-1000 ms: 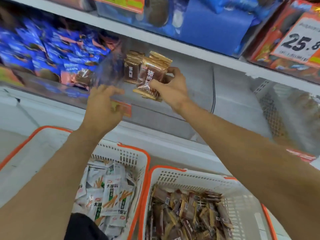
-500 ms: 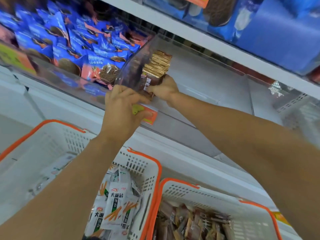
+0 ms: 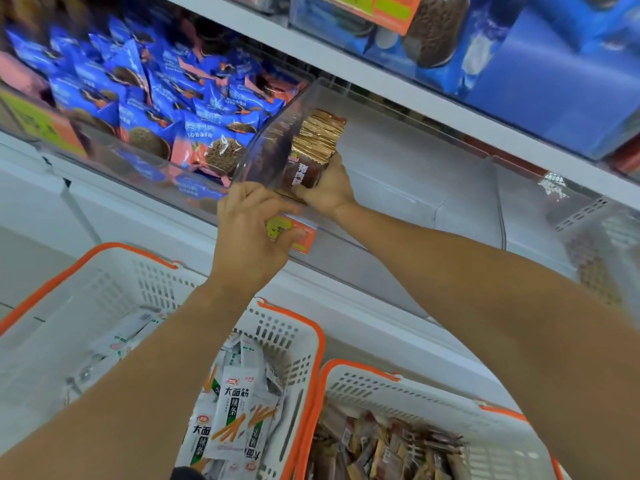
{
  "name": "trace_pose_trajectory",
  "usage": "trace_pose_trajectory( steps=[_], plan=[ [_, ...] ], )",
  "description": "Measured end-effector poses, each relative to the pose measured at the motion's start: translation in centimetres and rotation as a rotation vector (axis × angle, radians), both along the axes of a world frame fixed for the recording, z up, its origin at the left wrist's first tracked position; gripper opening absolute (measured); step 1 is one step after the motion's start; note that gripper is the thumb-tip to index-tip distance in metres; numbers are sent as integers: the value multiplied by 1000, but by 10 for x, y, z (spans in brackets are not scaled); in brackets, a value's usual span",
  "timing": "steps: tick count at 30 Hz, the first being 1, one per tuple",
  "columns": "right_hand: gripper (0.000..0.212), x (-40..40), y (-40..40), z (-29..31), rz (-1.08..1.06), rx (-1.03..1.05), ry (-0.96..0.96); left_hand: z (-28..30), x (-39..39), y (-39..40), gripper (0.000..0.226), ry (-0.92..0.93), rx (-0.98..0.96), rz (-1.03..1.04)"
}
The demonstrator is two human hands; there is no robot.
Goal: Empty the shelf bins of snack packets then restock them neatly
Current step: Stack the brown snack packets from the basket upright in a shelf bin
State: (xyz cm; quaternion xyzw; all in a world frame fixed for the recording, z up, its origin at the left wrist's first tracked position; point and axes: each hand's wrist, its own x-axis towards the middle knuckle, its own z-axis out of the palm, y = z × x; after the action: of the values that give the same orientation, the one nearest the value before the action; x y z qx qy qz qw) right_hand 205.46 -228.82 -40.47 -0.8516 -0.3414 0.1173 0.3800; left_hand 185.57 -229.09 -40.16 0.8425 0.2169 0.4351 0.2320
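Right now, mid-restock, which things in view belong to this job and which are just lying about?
In the job:
- brown packet stack, gripped by the right hand
- clear bin being filled
- left hand at the bin's front edge
- basket of brown packets
- basket of white packets

Lying about:
- blue cookie packets
- blue boxes on the shelf above

The stack of small snack packets (image 3: pixel 313 147) is dark brown with ribbed gold edges and white characters on the front. The heaped biscuit packets (image 3: pixel 180 109) in the neighbouring clear plastic bin are bright blue with pink corners and a dark round biscuit printed on each. The perforated white plastic baskets (image 3: pixel 284 327) have orange rims, one holding white packets (image 3: pixel 235 417) with black lettering, green panels and orange sticks.
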Motion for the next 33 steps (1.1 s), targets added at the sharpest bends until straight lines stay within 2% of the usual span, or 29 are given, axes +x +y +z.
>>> trace_pose_trajectory(
  steps=[2, 4, 6, 7, 11, 13, 15, 16, 18, 20, 21, 23, 25, 27, 29, 31, 33],
  plan=[
    [106, -1, -5, 6, 1, -36, 55, -1, -1, -1, 30, -14, 11, 4],
    [105, -1, -15, 24, 3, -103, 99, 0, -1, 0, 31, 0, 8, 5],
    [90, -5, -37, 52, 3, -148, 120, 2, -1, -1, 32, 46, -2, 12],
    [78, -9, -54, 67, 10, -107, 118, 3, -2, -2, 32, 81, -6, 30],
    [21, -48, -179, 99, 132, 279, 41, 19, -1, -21, 36, 138, 48, 45],
    [17, -71, -261, 90, 143, 296, 8, 28, 5, -47, 35, 81, 118, -83],
    [16, -85, -338, 62, 126, 119, -11, 26, 15, -86, 28, 96, 75, -281],
    [13, -85, -374, 40, 109, -36, 26, 21, 21, -112, 26, 175, 15, -384],
    [8, -75, -434, -9, 113, -451, 209, -5, 28, -166, 22, 521, -94, -560],
    [35, -63, -483, -57, 85, -863, 358, -48, 27, -218, 21, 964, -178, -719],
    [43, -61, -505, -77, 64, -989, 383, -73, 23, -242, 23, 1145, -221, -797],
    [51, -62, -544, -114, -27, -1050, 398, -119, 9, -283, 28, 1366, -336, -874],
    [73, -70, -577, -156, -159, -975, 470, -162, -7, -316, 30, 1434, -464, -811],
    [105, -88, -599, -199, -191, -872, 648, -196, -24, -342, 33, 1444, -542, -720],
    [115, -110, -610, -229, -212, -847, 689, -222, -40, -361, 40, 1475, -593, -704],
    [104, -125, -615, -245, -300, -853, 589, -239, -47, -371, 54, 1493, -625, -683],
    [78, -127, -615, -252, -368, -789, 499, -251, -46, -373, 69, 1472, -653, -624]
  ],
)
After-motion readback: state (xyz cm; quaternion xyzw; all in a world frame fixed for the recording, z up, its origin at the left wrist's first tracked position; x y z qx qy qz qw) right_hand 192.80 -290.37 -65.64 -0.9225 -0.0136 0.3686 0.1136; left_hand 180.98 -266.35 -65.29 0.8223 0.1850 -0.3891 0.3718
